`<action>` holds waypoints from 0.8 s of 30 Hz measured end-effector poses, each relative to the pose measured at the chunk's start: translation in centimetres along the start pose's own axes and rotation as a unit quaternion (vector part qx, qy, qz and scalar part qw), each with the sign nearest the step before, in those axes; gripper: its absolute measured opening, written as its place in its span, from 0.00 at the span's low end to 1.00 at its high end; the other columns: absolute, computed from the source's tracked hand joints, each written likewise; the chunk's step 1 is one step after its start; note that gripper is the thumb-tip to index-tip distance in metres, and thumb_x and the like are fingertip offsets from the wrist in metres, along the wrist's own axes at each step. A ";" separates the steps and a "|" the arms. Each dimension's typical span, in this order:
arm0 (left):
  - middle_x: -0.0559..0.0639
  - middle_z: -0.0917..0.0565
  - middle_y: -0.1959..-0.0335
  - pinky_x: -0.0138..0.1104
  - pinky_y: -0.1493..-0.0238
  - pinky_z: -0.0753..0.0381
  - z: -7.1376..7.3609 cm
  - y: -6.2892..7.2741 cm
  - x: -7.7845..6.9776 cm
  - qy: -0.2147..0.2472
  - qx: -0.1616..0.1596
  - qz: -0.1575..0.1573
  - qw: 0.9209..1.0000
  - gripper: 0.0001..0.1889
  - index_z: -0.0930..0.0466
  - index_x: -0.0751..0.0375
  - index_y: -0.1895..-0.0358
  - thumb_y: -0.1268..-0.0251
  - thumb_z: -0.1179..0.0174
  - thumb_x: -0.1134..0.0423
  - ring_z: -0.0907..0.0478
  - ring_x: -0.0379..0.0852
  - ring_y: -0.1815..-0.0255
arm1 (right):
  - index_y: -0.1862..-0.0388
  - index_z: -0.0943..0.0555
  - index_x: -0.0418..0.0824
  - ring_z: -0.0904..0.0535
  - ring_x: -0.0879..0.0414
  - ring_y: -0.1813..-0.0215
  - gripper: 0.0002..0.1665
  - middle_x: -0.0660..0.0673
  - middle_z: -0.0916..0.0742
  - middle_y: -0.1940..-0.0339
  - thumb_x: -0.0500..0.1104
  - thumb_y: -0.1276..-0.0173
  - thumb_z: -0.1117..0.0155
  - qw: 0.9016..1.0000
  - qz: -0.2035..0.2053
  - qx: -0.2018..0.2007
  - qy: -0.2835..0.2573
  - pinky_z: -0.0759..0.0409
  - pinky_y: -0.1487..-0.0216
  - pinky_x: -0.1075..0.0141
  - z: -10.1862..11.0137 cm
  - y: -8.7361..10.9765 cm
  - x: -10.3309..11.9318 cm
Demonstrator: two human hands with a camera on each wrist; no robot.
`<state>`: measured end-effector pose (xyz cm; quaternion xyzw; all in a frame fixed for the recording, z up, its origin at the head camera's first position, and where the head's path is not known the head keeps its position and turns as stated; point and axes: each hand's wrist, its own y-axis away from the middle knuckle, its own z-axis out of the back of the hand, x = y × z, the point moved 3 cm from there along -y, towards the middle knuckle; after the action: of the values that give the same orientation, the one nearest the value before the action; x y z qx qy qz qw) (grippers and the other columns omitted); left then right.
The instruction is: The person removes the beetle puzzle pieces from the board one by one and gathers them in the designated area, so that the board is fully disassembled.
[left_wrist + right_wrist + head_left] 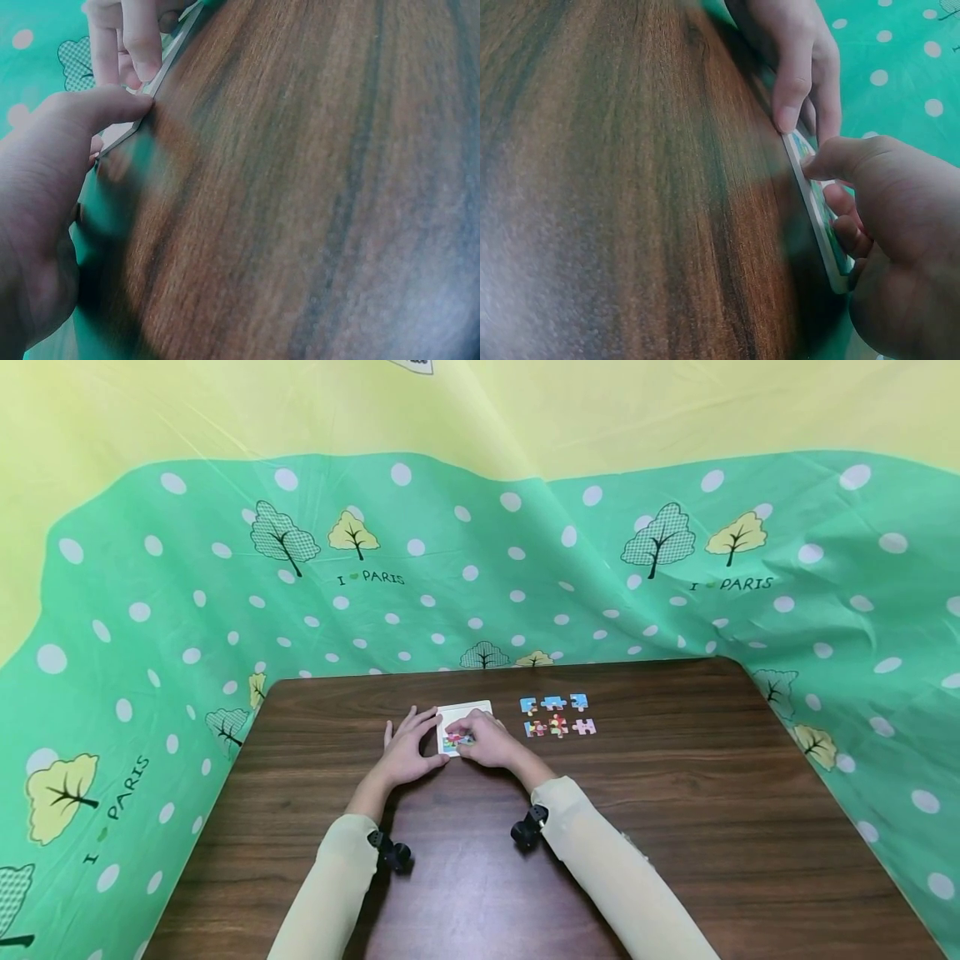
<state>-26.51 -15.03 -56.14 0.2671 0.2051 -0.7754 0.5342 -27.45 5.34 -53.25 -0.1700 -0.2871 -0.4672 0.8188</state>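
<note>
A white-framed jigsaw board (pixel 465 707) lies flat on the table, with colourful pieces in its near part. My left hand (pixel 408 750) holds its left side, thumb at the near corner and a forefinger farther up the edge. In the left wrist view the left thumb (pixel 124 107) touches the board's rim. Over the board my right hand (pixel 487 739) has its thumb and forefinger around a colourful puzzle piece (pixel 455 739), which they partly hide. The right wrist view shows the right thumb (pixel 840 157) low at the board's near edge (pixel 814 206), other fingers curled over it.
To the right of the board several loose puzzle pieces lie in two rows, among them a blue-topped piece (pixel 553 702) and a pink piece (pixel 584 727). The dark wooden table (pixel 675 760) meets a green dotted cloth (pixel 450 602) behind and at the sides.
</note>
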 end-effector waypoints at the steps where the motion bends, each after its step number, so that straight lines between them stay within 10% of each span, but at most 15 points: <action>1: 0.53 0.33 0.08 0.80 0.12 0.69 0.0 0.0 0.0 -0.001 0.001 0.001 1.000 0.46 0.28 0.57 0.14 0.35 0.26 0.46 0.53 0.67 0.02 | 0.34 0.09 0.41 0.20 0.51 0.47 0.26 0.41 0.13 0.50 0.37 0.32 0.26 1.000 -0.001 -0.001 0.001 0.25 0.47 0.59 0.0 0.0 0.0; 24: 0.56 0.30 0.10 0.83 0.14 0.62 0.6 0.4 -1.4 -0.028 -0.005 -0.002 1.000 0.43 0.26 0.60 0.17 0.34 0.26 0.49 0.48 0.70 0.04 | 0.38 0.09 0.40 0.21 0.52 0.50 0.27 0.44 0.15 0.55 0.33 0.37 0.34 0.998 0.029 -0.043 -0.027 0.26 0.48 0.59 -0.3 0.3 -0.5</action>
<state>-25.82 -14.55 -54.78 0.2421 0.1948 -0.7824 0.5398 -27.31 5.59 -53.80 -0.2264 -0.2838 -0.4505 0.8156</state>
